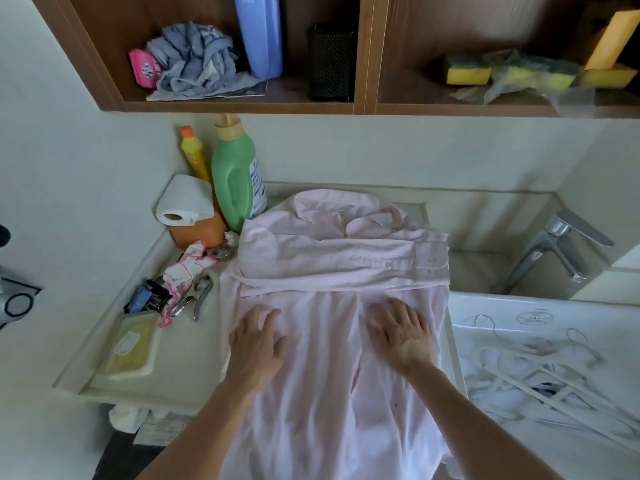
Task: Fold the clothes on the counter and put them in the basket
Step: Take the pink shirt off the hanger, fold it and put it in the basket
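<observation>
a pink shirt [332, 306] is spread on the counter [194, 341], its hem hanging off the front edge. left hand [256, 344] and right hand [398, 334] are pressed flat, fingers splayed, gripping nothing. creases are best smoothed outward before folding.

Pale pink button-up shirt [332, 271] lies spread on the counter [194, 368] w/ collar at the far end toward the wall, hem end hanging over the near edge toward the person. One sleeve is folded straight across the chest, L to R, buttoned cuff ending at the shirt's right edge; body below it is wrinkled in long lengthwise creases. Fabric covers most of the counter's right part, left edge just beside the clutter of small items, right edge at the counter's rim; no basket in view.
</observation>
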The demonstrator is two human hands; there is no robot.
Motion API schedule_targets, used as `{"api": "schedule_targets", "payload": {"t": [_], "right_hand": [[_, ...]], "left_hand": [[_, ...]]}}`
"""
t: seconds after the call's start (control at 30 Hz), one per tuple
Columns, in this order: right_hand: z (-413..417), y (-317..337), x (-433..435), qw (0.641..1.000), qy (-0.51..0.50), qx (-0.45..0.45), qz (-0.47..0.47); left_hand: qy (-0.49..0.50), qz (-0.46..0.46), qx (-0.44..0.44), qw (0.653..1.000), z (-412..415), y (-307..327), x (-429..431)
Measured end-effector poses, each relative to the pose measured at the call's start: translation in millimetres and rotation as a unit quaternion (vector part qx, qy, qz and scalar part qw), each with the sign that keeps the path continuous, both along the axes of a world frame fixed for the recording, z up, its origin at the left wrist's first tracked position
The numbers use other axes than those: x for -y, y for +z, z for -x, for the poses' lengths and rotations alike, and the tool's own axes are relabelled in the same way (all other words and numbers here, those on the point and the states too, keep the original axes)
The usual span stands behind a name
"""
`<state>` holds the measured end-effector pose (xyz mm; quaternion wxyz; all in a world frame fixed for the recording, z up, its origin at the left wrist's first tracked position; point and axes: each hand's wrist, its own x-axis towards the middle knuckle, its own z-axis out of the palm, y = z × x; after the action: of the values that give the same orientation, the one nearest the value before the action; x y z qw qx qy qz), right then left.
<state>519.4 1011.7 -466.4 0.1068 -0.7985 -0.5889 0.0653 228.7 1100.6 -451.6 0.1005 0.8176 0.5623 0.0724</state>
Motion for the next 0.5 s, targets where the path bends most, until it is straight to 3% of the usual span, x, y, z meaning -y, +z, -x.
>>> {"api": "schedule_targets", "payload": {"t": [0.1,0.37,0.5], "right_hand": [[-15,-3,-13,0.998,-0.019,0.027,-0.049],[-48,-17,-56,0.997,-0.022,0.049,-0.051],[-60,-4,-71,0.981,-0.05,0.005,-0.185]], "left_hand": [[-0.02,0.059,-0.049,0.997,-10,-17,-13],[-0.073,0.005,-0.107,0.992,-23,-39,-68],[-0.076,-0.037,-0.075,0.994,-42,-8,-106]]}}
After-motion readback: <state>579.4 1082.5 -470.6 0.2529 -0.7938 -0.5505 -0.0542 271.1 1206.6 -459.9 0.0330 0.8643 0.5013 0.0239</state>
